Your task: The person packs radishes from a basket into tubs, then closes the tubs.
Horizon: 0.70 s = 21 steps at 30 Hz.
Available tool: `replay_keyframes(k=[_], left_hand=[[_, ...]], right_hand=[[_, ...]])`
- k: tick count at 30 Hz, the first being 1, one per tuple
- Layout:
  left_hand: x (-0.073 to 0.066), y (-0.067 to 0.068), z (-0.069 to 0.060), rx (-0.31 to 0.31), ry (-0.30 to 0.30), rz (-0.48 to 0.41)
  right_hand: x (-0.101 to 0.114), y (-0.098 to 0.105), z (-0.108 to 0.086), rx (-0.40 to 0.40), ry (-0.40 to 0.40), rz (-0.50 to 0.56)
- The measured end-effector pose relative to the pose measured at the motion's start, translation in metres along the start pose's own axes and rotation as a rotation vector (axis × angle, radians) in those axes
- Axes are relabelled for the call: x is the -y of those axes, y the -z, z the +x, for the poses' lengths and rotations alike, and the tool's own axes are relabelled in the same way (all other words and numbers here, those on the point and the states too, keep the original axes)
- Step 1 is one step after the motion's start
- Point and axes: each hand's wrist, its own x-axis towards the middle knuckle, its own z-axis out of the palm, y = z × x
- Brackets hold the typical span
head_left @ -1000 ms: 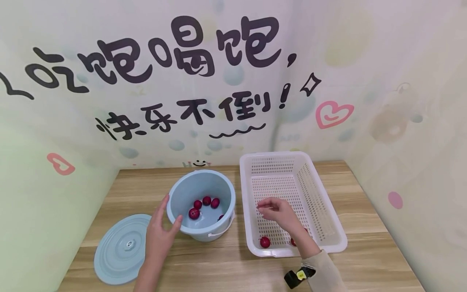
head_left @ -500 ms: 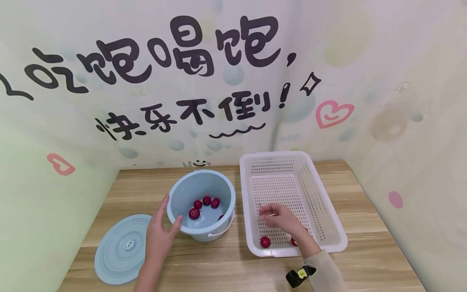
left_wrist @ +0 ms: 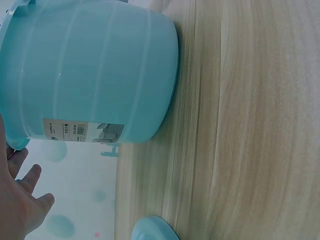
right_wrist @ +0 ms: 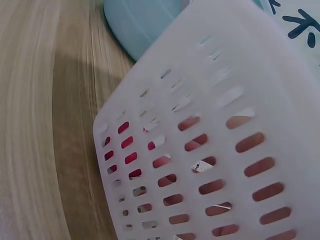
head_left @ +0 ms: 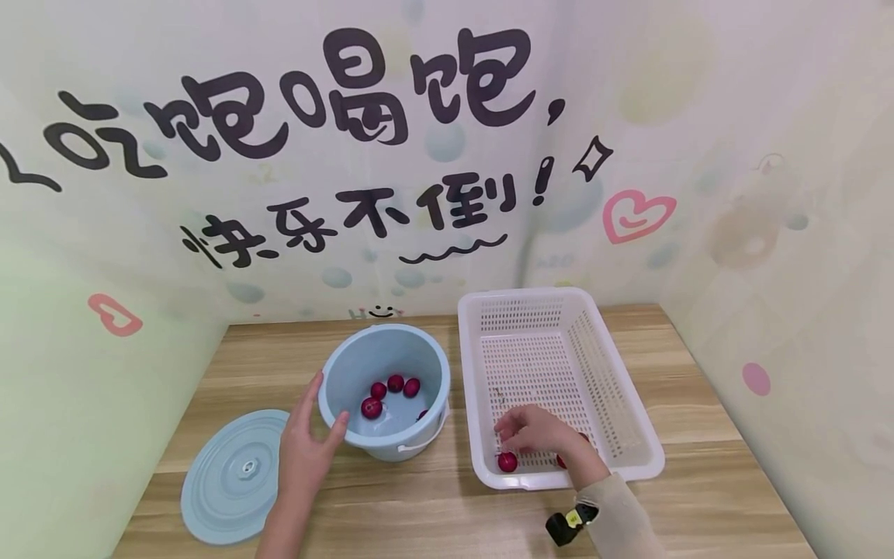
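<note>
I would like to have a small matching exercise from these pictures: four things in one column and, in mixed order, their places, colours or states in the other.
Things:
1. Lid
2. Bucket
3. Basket
4. Right hand

Descriptions:
A. White, with many small holes
B. Fingers low over the basket's floor, near a red fruit
C. Flat on the table
D. Blue, standing upright, open at the top

Right pairs: 1-C, 2-D, 3-A, 4-B

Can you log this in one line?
left hand: beside round light-blue plastic bucket | right hand: near round red fruit in white rectangular plastic basket | round light-blue plastic lid: on wood-grain table
</note>
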Motion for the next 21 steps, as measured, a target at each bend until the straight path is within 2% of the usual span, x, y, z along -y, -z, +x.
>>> replay_keyframes(k=[7, 14, 21], left_hand=[[-0.0004, -0.0002, 0.0001, 0.001, -0.001, 0.002], [-0.0005, -0.0006, 0.0006, -0.002, 0.002, -0.005], [0.0009, -0.001, 0.0004, 0.006, 0.013, -0.006]], right_hand=[[0.0, -0.0014, -0.0015, 0.042, -0.037, -0.029], [0.0013, -0.0015, -0.0035, 0.103, -0.027, -0.035], [0.0015, -0.0034, -0.0051, 0.097, -0.035, -0.103]])
